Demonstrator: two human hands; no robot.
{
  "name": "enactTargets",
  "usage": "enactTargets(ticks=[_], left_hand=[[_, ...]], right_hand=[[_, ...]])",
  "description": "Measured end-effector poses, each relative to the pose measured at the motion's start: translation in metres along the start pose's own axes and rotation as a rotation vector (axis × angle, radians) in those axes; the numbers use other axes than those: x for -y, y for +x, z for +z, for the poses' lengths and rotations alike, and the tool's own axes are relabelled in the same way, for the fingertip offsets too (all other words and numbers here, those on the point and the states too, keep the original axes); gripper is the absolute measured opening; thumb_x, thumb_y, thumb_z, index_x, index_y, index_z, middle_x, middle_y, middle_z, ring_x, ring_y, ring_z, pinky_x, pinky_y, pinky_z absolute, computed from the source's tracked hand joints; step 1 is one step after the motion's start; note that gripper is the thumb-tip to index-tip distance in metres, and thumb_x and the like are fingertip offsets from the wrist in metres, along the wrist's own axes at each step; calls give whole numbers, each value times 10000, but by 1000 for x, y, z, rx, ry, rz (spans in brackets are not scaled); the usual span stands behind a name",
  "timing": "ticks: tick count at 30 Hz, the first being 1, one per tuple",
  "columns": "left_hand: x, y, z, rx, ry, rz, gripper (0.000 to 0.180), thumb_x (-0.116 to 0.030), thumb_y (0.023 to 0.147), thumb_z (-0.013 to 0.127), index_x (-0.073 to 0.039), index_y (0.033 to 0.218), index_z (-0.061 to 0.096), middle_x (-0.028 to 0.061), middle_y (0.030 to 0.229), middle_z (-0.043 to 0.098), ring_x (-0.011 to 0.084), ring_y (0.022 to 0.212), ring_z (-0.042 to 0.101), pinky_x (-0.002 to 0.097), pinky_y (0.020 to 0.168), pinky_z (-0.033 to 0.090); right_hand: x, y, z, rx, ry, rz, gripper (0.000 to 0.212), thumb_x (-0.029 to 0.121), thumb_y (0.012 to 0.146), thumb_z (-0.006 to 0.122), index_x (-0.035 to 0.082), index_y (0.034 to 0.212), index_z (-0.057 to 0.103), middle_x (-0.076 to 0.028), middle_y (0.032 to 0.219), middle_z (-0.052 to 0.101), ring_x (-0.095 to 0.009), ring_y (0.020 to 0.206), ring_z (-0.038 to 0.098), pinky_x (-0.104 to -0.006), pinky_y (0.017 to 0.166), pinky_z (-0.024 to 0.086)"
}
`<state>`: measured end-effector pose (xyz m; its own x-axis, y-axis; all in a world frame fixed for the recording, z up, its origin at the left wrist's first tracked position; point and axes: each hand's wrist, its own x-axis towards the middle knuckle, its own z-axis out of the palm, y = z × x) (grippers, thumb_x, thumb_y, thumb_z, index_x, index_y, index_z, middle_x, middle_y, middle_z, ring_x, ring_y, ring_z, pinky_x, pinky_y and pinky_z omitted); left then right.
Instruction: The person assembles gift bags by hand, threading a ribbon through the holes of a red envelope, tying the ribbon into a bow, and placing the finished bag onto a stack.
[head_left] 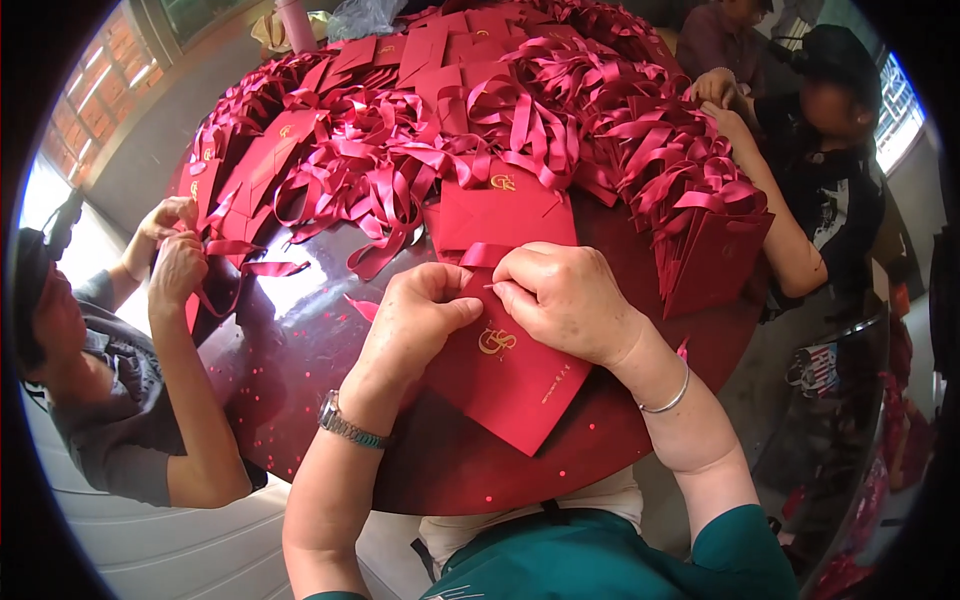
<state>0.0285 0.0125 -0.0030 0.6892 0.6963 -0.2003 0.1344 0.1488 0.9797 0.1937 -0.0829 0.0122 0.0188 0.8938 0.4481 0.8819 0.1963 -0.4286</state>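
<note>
Red bag (520,395) gripped at its top end by left hand (425,315) and right hand (575,300), both nearly closed, thumbs pressed in; bag positioned over near side of bench (425,475), ribbon (484,254) seen between the hands.

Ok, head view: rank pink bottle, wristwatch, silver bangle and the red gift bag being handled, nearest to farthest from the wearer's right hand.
From the right hand:
1. Red gift bag: touching, at its fingers.
2. Silver bangle: same arm, at the wrist.
3. Wristwatch: opposite wrist, left.
4. Pink bottle: far side, upper left.
</note>
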Motion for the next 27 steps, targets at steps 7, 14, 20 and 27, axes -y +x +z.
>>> enactTargets(ticks=[7,14,20,27], left_hand=[[0,-1,-1,24,-44,-40,174,-5,826,671,35,995,655,30,854,668,78,755,600,229,694,499],[3,-8,8,-109,240,145,193,-33,796,687,61,960,649,113,832,693,152,746,651,293,684,520],[3,-19,19,-286,496,446,159,-2,757,644,39,911,644,227,846,662,370,800,665,411,702,530],[-1,-18,19,-275,498,503,171,-30,781,594,17,930,665,215,832,665,364,833,672,401,718,532]], right_hand=[[6,0,6,-1,-46,-24,43,77,781,653,39,776,634,-124,739,643,-308,663,638,-389,593,517],[19,-3,6,-13,-69,104,60,73,774,644,24,743,629,-140,705,637,-314,629,636,-397,586,517],[34,-1,10,-57,-204,53,73,59,771,629,27,726,580,-147,658,603,-322,614,631,-410,543,511],[35,1,11,-144,-43,63,41,-2,788,622,2,827,633,-192,771,637,-364,723,644,-414,626,513]])
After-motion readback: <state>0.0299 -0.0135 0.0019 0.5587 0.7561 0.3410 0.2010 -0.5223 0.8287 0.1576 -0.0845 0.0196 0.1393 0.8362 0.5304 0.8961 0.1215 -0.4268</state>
